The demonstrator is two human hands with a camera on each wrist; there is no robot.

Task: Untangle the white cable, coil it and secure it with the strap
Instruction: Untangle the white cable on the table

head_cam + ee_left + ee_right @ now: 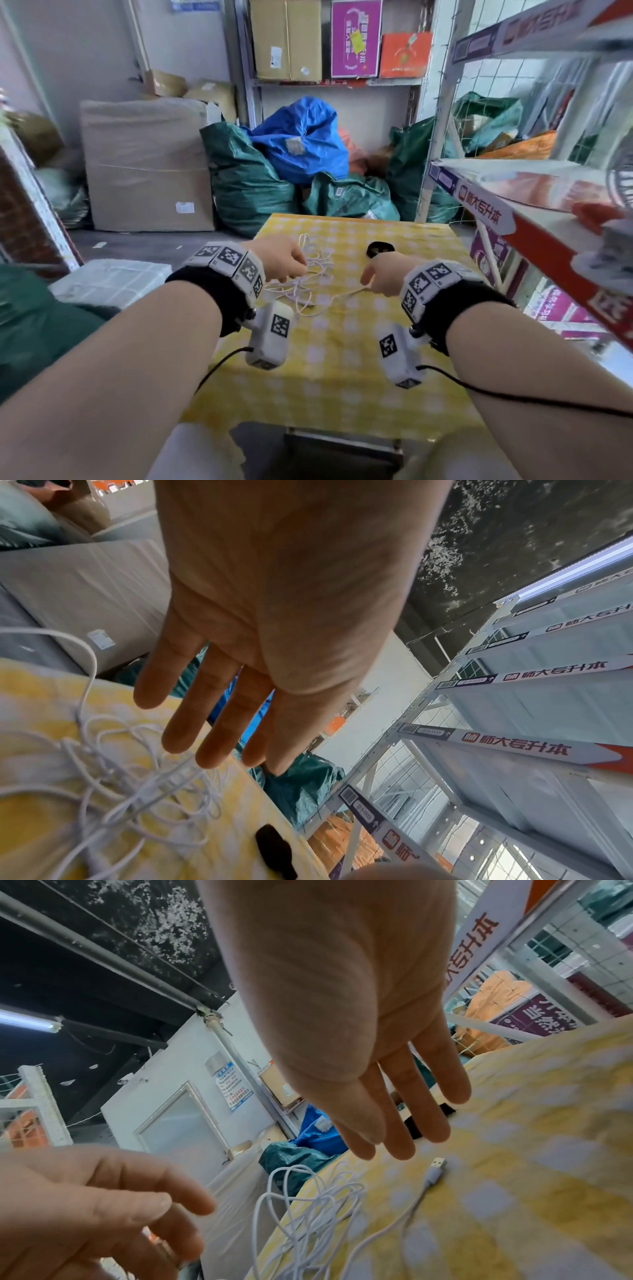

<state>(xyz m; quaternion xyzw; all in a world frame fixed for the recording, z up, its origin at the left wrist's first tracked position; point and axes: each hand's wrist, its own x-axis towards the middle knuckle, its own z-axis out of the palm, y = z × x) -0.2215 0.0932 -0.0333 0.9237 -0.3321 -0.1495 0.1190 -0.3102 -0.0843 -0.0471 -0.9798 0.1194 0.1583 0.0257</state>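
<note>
The white cable point(308, 284) lies in a loose tangle on the yellow checked tablecloth point(342, 359). My left hand point(291, 270) hovers over the tangle's left side; in the left wrist view its fingers point(212, 723) are straight above the cable point(137, 777) and hold nothing. My right hand point(371, 281) hangs just right of the tangle, and its fingers point(394, 1118) are straight and empty too. Below them the cable's USB plug point(436, 1167) lies free on the cloth. The black strap point(380, 248) rests behind the right hand, also visible as strap point(276, 850) and strap point(416, 1123).
A metal shelf rack point(513, 192) juts in close on the right, level with the table. Green and blue sacks point(301, 144) and a big cardboard box point(147, 164) are piled behind the table. A white foam box point(109, 281) sits low on the left.
</note>
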